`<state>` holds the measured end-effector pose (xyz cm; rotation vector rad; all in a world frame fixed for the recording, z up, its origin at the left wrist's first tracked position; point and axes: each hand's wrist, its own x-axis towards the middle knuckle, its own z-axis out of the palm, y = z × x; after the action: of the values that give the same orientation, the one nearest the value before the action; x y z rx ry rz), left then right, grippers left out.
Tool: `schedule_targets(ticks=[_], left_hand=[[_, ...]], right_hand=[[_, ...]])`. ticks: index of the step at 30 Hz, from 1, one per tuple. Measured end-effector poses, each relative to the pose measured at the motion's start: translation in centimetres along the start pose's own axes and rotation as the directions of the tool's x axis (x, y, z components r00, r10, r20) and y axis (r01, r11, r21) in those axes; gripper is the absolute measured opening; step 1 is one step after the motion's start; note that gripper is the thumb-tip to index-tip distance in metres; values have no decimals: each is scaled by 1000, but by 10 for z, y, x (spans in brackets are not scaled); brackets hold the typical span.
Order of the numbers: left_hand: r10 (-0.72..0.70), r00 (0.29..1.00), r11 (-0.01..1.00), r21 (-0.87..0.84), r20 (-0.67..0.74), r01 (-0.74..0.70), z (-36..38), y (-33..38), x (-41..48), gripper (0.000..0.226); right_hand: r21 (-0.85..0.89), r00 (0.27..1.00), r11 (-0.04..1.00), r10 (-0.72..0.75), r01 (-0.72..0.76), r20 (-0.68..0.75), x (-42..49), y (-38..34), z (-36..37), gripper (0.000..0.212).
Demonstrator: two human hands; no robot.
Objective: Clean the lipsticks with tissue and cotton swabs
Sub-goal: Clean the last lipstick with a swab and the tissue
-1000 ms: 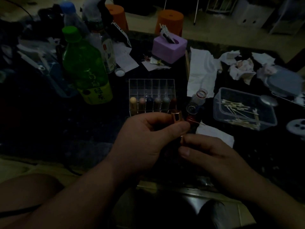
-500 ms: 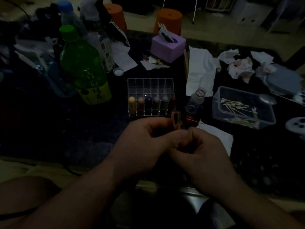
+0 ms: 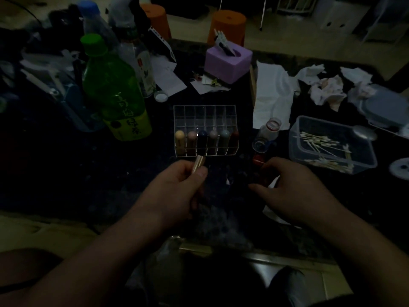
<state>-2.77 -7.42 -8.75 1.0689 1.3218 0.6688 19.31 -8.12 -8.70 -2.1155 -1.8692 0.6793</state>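
My left hand (image 3: pixel 177 191) grips a gold lipstick tube (image 3: pixel 199 163) that points up and away, just in front of the clear organizer (image 3: pixel 204 110). Several lipsticks (image 3: pixel 205 139) with coloured caps stand in the organizer's front row. My right hand (image 3: pixel 296 191) has come off the tube and hovers over a white tissue (image 3: pixel 272 214) on the dark table. Its fingers are loosely curved and I see nothing in them. A clear box of cotton swabs (image 3: pixel 297 134) stands to the right.
A small open bottle (image 3: pixel 269 131) and a red cap (image 3: pixel 257 159) sit just beyond my right hand. A green bottle (image 3: pixel 115 89) stands at the left. Behind are a purple tissue box (image 3: pixel 228 60), a flat tissue (image 3: pixel 272 96) and crumpled used tissues (image 3: pixel 327 89).
My right hand let go of the lipstick and swung right, over the tissue. My left hand moved a little left and kept hold of the gold tube.
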Motion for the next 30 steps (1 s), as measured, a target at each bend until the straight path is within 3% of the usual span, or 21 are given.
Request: schedule_targets(ticks=[4,7,12,17,21,25,30], left_hand=[[83,996,995,53,18,-84,3,-2,1,22],[145,987,989,-5,75,-145,4,-3,0,25],[203,973,979,7,107,-205,2,-5,1,29],[241,964,970,-18,109,-241,3,-4,-3,13],[272,959,961,-79,80,-266,2,-3,-3,24],[253,963,966,-83,95,-245,4,0,-7,35],[224,960,972,-115,169,-206,2,0,-11,9]], right_hand=[[-10,996,997,-77,78,43,10,-2,24,31],[-19,994,995,-94,96,52,18,1,38,29],[2,993,993,-120,120,-10,27,6,49,20],[8,993,993,-114,114,-17,25,-1,46,14],[183,994,977,-102,107,-38,19,-9,35,16],[344,975,914,-220,214,-23,10,-17,15,19],[487,921,811,-388,326,29,-1,-11,-10,24]])
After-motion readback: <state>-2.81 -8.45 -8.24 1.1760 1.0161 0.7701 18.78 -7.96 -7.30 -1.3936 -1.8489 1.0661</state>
